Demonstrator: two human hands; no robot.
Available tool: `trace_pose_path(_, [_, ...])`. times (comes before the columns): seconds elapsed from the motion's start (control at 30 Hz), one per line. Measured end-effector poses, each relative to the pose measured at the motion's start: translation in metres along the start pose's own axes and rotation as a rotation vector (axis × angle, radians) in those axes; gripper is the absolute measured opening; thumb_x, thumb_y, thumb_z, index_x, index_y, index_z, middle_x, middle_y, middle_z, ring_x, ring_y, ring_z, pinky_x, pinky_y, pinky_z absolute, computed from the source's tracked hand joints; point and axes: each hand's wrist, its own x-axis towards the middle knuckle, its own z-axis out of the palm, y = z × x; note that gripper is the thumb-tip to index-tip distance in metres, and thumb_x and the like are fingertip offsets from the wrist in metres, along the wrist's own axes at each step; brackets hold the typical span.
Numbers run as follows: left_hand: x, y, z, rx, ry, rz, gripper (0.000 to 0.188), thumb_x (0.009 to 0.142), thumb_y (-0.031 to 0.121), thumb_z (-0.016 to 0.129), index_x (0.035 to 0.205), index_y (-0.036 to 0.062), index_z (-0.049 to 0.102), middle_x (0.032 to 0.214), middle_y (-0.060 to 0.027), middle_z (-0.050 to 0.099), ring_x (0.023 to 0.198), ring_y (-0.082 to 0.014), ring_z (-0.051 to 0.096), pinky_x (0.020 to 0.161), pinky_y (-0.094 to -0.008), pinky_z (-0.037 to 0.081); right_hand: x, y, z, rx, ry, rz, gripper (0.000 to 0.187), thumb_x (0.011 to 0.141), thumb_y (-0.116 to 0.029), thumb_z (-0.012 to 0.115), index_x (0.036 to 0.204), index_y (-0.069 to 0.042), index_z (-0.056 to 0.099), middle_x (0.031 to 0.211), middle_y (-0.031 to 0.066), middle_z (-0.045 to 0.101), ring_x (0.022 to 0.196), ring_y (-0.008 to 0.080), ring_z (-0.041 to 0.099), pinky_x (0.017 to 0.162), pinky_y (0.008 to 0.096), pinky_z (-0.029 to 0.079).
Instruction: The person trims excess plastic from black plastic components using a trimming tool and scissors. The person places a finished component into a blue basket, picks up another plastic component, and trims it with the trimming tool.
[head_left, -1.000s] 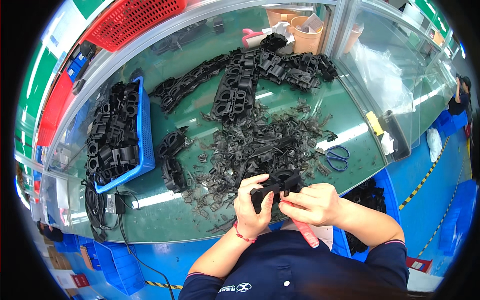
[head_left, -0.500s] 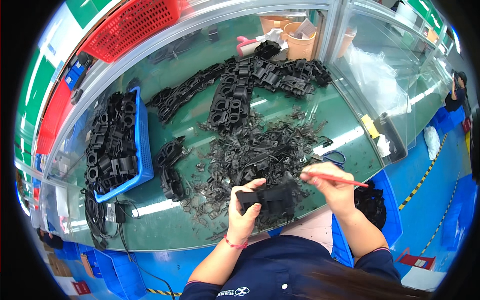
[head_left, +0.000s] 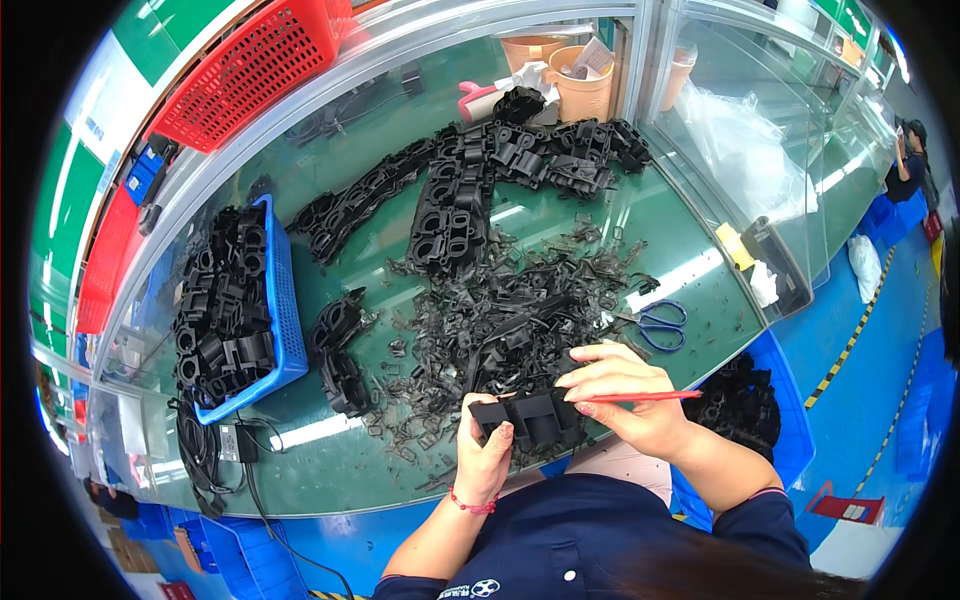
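Note:
My left hand [head_left: 484,448] is closed around the left end of a black moulded plastic part [head_left: 540,417], held just above the table's near edge. In my right hand [head_left: 630,400] is a thin red stick-like tool [head_left: 668,396], pinched so that its long end points right. The right fingertips are close to the part's right end; the tool's tip is hidden there, and I cannot tell whether it touches. Just beyond both hands spreads a heap of small black plastic scraps [head_left: 500,310]. Blue-handled scissors [head_left: 660,326] lie right of the heap.
Black moulded parts fill a blue basket [head_left: 291,330] at left. More parts [head_left: 450,200] lie in rows at the back, near orange-tan buckets [head_left: 583,97]. A blue bin [head_left: 797,425] stands below the table's right edge. Cables and a power adapter [head_left: 236,443] lie front left.
My right hand has come left and nearer to me, bringing the red tool to the black part's right end. The left hand keeps its hold. The view has shifted slightly.

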Motion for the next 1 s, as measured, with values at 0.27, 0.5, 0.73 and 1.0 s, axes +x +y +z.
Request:
trace_pose_path(0.27, [-0.007, -0.002, -0.003, 0.092, -0.034, -0.104, 0.040, 0.078, 0.017, 0.070, 0.104, 0.0090, 0.040, 0.099, -0.0042, 0.050, 0.091, -0.0143, 0.051, 0.076, -0.0303, 0.046, -0.001, 0.004, 0.002, -0.612, -0.013, -0.459, 0.014, 0.076, -0.012, 0.064, 0.089, -0.012, 0.064, 0.093, 0.0034, 0.066, 0.092, 0.0207, 0.063, 0.097, 0.0475, 0.034])
trace_pose_path(0.5, [-0.009, 0.004, 0.011, -0.134, -0.094, -0.306, 0.041, 0.079, 0.010, 0.067, 0.106, 0.0096, 0.037, 0.101, -0.0106, 0.053, 0.084, -0.0217, 0.058, 0.071, -0.0386, 0.053, -0.007, 0.024, 0.005, -0.497, 0.152, -0.552, 0.018, 0.076, -0.007, 0.061, 0.093, -0.004, 0.058, 0.089, 0.0132, 0.066, 0.083, 0.0236, 0.067, 0.092, 0.0425, 0.041])
trace_pose_path(0.73, [-0.012, 0.002, 0.007, 0.015, -0.014, -0.197, 0.046, 0.075, 0.010, 0.070, 0.108, 0.0083, 0.038, 0.097, -0.0074, 0.051, 0.080, -0.0136, 0.052, 0.072, -0.0317, 0.048, 0.009, 0.030, -0.028, -0.184, 0.564, 0.028, 0.010, 0.082, 0.001, 0.056, 0.089, 0.000, 0.063, 0.086, 0.0101, 0.067, 0.085, 0.0233, 0.063, 0.090, 0.0409, 0.042])
trace_pose_path(1.0, [0.007, 0.014, 0.019, 0.708, -0.172, 0.028, 0.066, 0.071, 0.013, 0.074, 0.123, 0.0055, 0.035, 0.114, -0.0102, 0.043, 0.102, -0.0172, 0.048, 0.086, -0.0304, 0.042, 0.000, 0.009, -0.013, 0.087, 0.085, 0.263, 0.013, 0.080, -0.008, 0.065, 0.091, -0.003, 0.067, 0.090, 0.0067, 0.066, 0.084, 0.0191, 0.061, 0.086, 0.0363, 0.042])
